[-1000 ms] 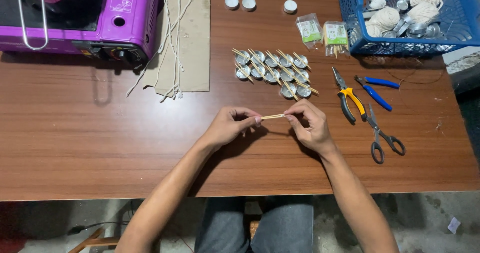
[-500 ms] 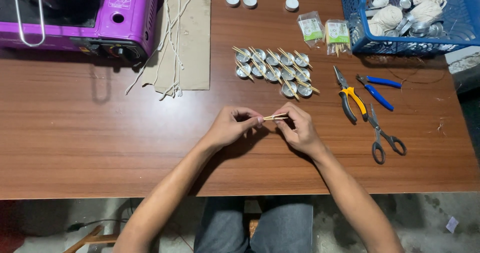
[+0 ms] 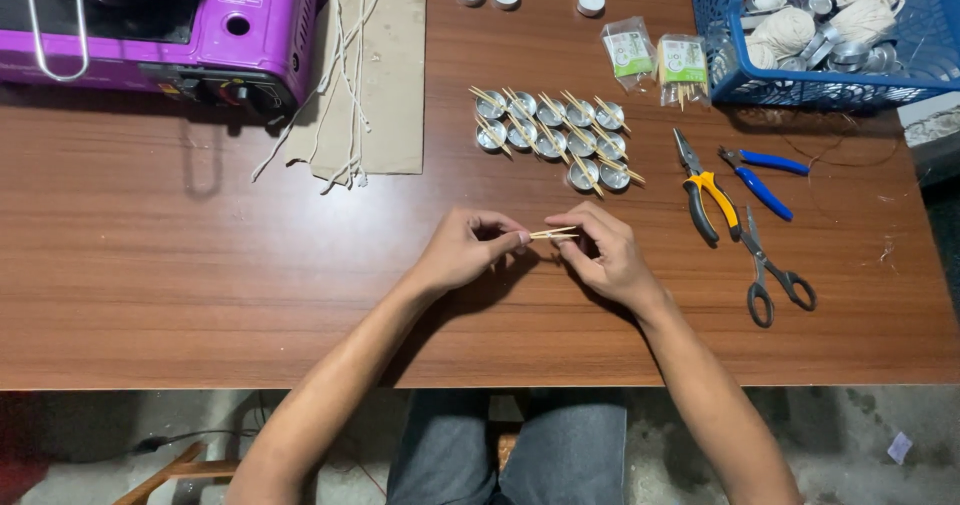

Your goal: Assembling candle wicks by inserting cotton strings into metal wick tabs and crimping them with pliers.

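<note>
Left hand point(image 3: 468, 250) and right hand point(image 3: 605, 255) each pinch an end of the thin wooden sticks point(image 3: 553, 233), held just above the table point(image 3: 200, 285); their long axis runs left-right, nearly level.

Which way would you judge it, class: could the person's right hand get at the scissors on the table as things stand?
Probably yes. The right hand and left hand pinch thin wooden sticks, so it must let go first. The scissors lie on its own side, with bare table between.
</note>
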